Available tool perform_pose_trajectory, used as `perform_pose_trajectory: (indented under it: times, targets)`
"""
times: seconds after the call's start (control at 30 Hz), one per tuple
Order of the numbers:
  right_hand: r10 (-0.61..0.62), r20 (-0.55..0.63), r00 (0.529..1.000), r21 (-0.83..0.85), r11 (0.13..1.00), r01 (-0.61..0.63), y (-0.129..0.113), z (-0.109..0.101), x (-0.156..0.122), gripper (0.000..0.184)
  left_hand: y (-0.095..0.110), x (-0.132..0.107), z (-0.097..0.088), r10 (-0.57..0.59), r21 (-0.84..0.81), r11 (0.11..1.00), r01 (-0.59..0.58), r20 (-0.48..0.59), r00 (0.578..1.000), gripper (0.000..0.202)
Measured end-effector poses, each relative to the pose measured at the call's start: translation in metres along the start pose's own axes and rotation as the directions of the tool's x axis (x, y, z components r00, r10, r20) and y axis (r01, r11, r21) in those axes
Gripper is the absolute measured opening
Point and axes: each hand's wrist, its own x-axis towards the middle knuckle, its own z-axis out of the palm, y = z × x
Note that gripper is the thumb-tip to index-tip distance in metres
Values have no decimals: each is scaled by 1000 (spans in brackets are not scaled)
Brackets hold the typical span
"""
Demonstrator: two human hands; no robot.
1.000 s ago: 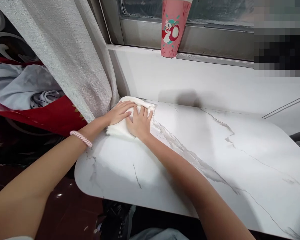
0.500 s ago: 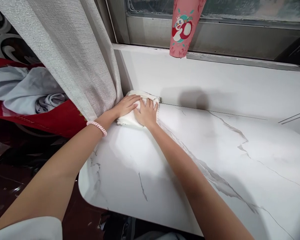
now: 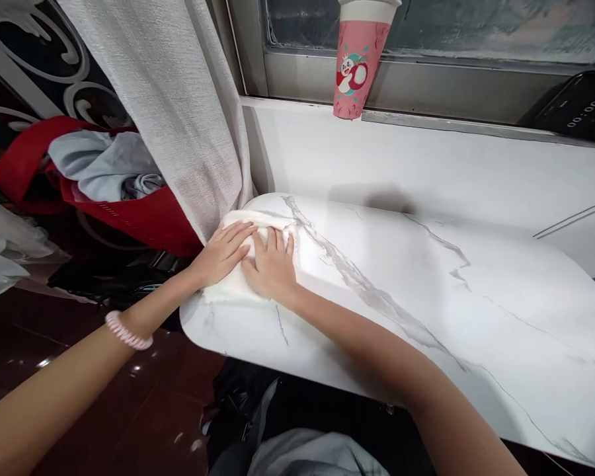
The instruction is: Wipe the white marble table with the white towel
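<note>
Shows two bare hands pressing a folded white cloth [image 3: 227, 289] onto the left end of a white desk [image 3: 426, 297], close to its rounded corner and just beside a hanging curtain [image 3: 178, 112].

Left hand [image 3: 223, 254]: flat, palm down, fingers stretched out together over the cloth, gripping nothing. Right hand [image 3: 270, 268]: likewise flat and spread, touching the left hand, fingertips near the cloth's far edge. Pink coiled hair tie [image 3: 127, 330] around the left wrist.

Looks like wiping in progress at the far left corner. Impossible to tell from the surface how much is already wiped; the long stretch of desk to the right lies bare and glossy, with no visible dirt or streaks.

Cloth: soft, thick, towel-like, slightly rumpled at the edges. Desk: smooth, polished, marble-patterned with thin grey veins, corners rounded. Curtain: coarse, pale grey weave, falling in heavy folds. On the metal window ledge [image 3: 426, 119] above: a tall, tapered pink cup [image 3: 357, 66] with a cartoon print and white lid. To the left: red fabric [image 3: 143, 218] with crumpled grey garments [image 3: 99, 165] on it. Below: dark, shiny reddish floor [image 3: 129, 410].
</note>
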Motion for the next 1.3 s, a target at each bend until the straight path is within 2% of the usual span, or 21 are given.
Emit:
perform_pose_trajectory:
  times: [0.13, 0.23, 0.33, 0.47, 0.57, 0.63, 0.83, 0.93, 1.03, 1.17, 1.3]
  targets:
    - [-90, 43, 995, 22, 996, 89, -19, -8, -46, 60, 25, -59, -1, -40, 33, 999, 42, -42, 998, 54]
    - [-147, 70, 987, 33, 989, 145, -24, -17, -76, 61, 47, -90, 0, -65, 59, 996, 69, -59, 996, 53]
    - [-180, 80, 980, 40, 983, 177, -21, -25, -94, 62, 65, -101, 3, -79, 74, 994, 83, -57, 995, 53]
    - [-172, 84, 982, 35, 985, 169, -12, -29, -98, 62, 75, -90, 5, -76, 86, 993, 76, -11, 997, 55]
    - [-131, 96, 987, 17, 991, 130, -1, -31, -87, 61, 72, -68, 7, -51, 85, 995, 48, 29, 998, 56]
    - [-96, 94, 991, -1, 995, 97, 9, -32, -73, 60, 68, -45, 9, -27, 70, 997, 24, 42, 999, 57]
    - [68, 19, 997, -77, 995, -67, 54, -33, -12, 59, 50, 58, 17, 50, -27, 999, -47, 120, 992, 57]
    - [138, -8, 990, -107, 985, -138, 80, -36, 19, 59, 43, 109, 25, 99, -46, 995, -94, 119, 988, 57]
    - [184, -14, 983, -112, 976, -185, 103, -41, 44, 58, 39, 148, 33, 140, -53, 989, -135, 102, 985, 55]
    - [217, -46, 975, -104, 970, -221, 127, -46, 65, 56, 40, 184, 42, 154, -54, 987, -150, 91, 984, 54]
    - [231, -89, 969, -98, 966, -239, 142, -49, 75, 53, 46, 203, 46, 137, -32, 990, -134, 106, 985, 55]
